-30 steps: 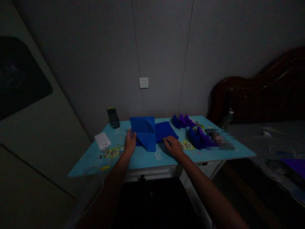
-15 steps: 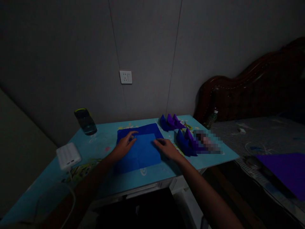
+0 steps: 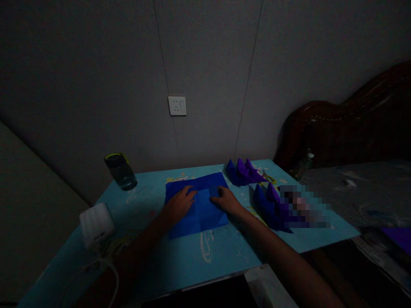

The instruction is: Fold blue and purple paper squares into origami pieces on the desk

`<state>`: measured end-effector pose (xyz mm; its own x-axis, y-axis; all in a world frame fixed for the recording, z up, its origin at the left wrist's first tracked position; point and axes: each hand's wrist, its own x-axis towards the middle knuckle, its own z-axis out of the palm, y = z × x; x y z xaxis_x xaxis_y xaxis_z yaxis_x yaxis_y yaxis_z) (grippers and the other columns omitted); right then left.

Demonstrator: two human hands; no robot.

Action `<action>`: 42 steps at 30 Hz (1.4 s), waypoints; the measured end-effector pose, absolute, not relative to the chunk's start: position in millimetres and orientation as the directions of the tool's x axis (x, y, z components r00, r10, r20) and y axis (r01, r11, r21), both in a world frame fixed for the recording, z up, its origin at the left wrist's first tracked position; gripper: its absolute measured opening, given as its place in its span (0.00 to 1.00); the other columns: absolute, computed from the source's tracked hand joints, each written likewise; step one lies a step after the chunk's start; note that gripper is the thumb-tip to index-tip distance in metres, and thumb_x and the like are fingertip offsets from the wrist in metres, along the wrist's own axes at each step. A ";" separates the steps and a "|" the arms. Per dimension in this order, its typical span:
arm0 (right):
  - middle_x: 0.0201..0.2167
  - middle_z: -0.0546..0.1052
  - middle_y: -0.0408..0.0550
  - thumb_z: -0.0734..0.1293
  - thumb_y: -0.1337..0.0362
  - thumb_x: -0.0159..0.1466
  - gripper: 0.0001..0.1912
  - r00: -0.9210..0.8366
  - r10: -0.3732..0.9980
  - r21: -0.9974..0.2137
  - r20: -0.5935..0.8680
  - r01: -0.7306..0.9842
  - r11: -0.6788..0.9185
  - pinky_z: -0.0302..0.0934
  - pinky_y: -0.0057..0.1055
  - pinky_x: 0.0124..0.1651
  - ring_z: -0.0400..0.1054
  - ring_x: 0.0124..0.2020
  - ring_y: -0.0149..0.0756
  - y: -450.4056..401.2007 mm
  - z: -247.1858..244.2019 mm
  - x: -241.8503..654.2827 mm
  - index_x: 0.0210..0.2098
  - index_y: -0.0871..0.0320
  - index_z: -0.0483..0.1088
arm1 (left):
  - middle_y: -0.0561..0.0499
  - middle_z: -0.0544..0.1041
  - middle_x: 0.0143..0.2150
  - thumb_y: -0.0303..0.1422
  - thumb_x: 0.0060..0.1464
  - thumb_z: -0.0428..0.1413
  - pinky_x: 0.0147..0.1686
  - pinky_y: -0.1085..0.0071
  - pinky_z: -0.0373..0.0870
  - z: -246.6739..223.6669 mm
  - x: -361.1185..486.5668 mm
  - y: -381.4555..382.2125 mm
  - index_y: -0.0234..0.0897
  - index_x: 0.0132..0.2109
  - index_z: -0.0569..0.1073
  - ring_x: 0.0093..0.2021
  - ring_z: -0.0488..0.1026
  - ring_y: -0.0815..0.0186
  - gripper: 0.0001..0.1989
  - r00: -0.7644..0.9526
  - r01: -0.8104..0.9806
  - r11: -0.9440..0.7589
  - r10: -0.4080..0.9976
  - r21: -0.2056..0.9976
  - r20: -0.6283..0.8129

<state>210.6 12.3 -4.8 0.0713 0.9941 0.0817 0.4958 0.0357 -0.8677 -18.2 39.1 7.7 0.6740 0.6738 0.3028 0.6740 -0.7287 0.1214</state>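
Observation:
A blue sheet of paper (image 3: 205, 210) lies on top of darker blue paper (image 3: 205, 181) in the middle of the table. A faint upright crease line shows near its middle. My left hand (image 3: 181, 205) rests on the left part of the sheet, fingers stretched forward and thumb apart. At the right side of the sheet is my right hand (image 3: 227, 201), its thumb and fingers apart and touching the paper. Beside it stand folded paper shapes with pointed peaks, one blue and purple (image 3: 269, 207) nearer and another pair (image 3: 242, 173) farther back.
A tinted bottle (image 3: 122, 173) stands at the back left. Nearer, a white power bank (image 3: 96, 224) trails a white cable (image 3: 114, 273). Scissors with yellowish handles (image 3: 269, 177) lie by the far folded shapes. A bed with a dark headboard (image 3: 346, 113) is on the right.
The view has shifted, so the table sits further right and lower. My left hand has come down flatter over the paper; my right hand stays at its right side.

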 end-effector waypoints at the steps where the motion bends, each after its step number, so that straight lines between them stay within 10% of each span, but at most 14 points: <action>1: 0.24 0.71 0.40 0.71 0.65 0.51 0.10 0.072 0.993 -0.843 0.095 0.536 0.041 0.54 0.28 0.30 0.64 0.28 0.34 16.1 -6.3 208.9 0.28 0.57 0.65 | 0.39 0.68 0.60 0.29 0.63 0.50 0.53 0.57 0.68 6.4 -21.1 36.5 0.35 0.54 0.71 0.55 0.70 0.55 0.14 0.690 0.688 -0.725 0.667 0.034 0.281; 5: 0.24 0.68 0.38 0.70 0.66 0.51 0.10 0.007 0.992 -0.759 0.125 0.645 0.091 0.50 0.28 0.31 0.60 0.27 0.32 23.3 -7.4 203.7 0.30 0.56 0.64 | 0.43 0.75 0.51 0.28 0.64 0.49 0.47 0.58 0.68 1.5 -27.4 25.8 0.36 0.46 0.75 0.49 0.71 0.56 0.11 0.762 0.642 -0.758 0.614 -0.116 0.207; 13: 0.33 0.74 0.45 0.62 0.66 0.63 0.06 -0.214 0.944 -0.606 0.251 0.726 0.325 0.58 0.29 0.36 0.68 0.33 0.36 4.3 -19.7 200.9 0.40 0.57 0.65 | 0.46 0.76 0.52 0.26 0.64 0.48 0.52 0.62 0.67 -17.6 -25.2 23.5 0.37 0.45 0.76 0.50 0.71 0.58 0.11 0.727 0.667 -0.745 0.653 0.010 0.210; 19: 0.52 0.76 0.53 0.58 0.77 0.63 0.25 -0.495 0.819 -0.390 0.291 0.720 0.574 0.61 0.40 0.53 0.70 0.53 0.42 -3.4 -18.5 203.9 0.57 0.53 0.67 | 0.44 0.74 0.55 0.27 0.64 0.48 0.53 0.62 0.68 -22.3 -25.7 25.1 0.37 0.45 0.75 0.52 0.71 0.57 0.11 0.714 0.674 -0.737 0.668 0.052 0.209; 28: 0.60 0.70 0.52 0.60 0.73 0.67 0.24 -0.735 0.661 -0.135 0.152 0.647 0.751 0.52 0.53 0.63 0.62 0.62 0.46 -0.1 -13.2 201.7 0.61 0.49 0.66 | 0.42 0.71 0.58 0.26 0.64 0.47 0.55 0.62 0.64 -34.5 -23.0 26.7 0.33 0.63 0.62 0.55 0.69 0.57 0.21 0.662 0.716 -0.695 0.706 0.066 0.252; 34: 0.63 0.67 0.56 0.59 0.72 0.67 0.27 -0.765 0.632 -0.163 0.127 0.612 0.774 0.49 0.54 0.66 0.59 0.65 0.45 -6.1 -9.1 198.0 0.64 0.53 0.61 | 0.43 0.71 0.58 0.26 0.64 0.45 0.51 0.64 0.67 -13.3 -23.5 16.0 0.36 0.57 0.69 0.53 0.69 0.57 0.17 0.722 0.688 -0.724 0.674 -0.056 0.157; 42: 0.67 0.57 0.64 0.67 0.46 0.61 0.42 -0.755 0.652 -0.314 0.063 0.606 0.731 0.48 0.51 0.68 0.51 0.68 0.53 -35.9 12.7 208.0 0.67 0.62 0.56 | 0.41 0.71 0.59 0.27 0.65 0.46 0.52 0.60 0.69 -6.4 -23.3 13.7 0.36 0.58 0.69 0.56 0.69 0.54 0.17 0.804 0.594 -0.801 0.588 -0.074 0.094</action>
<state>208.0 -35.9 12.7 -0.7553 0.6523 0.0628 0.6055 0.7313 -0.3138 -23.3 13.7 -6.4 0.8036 0.5876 0.0944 0.5942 -0.8009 -0.0738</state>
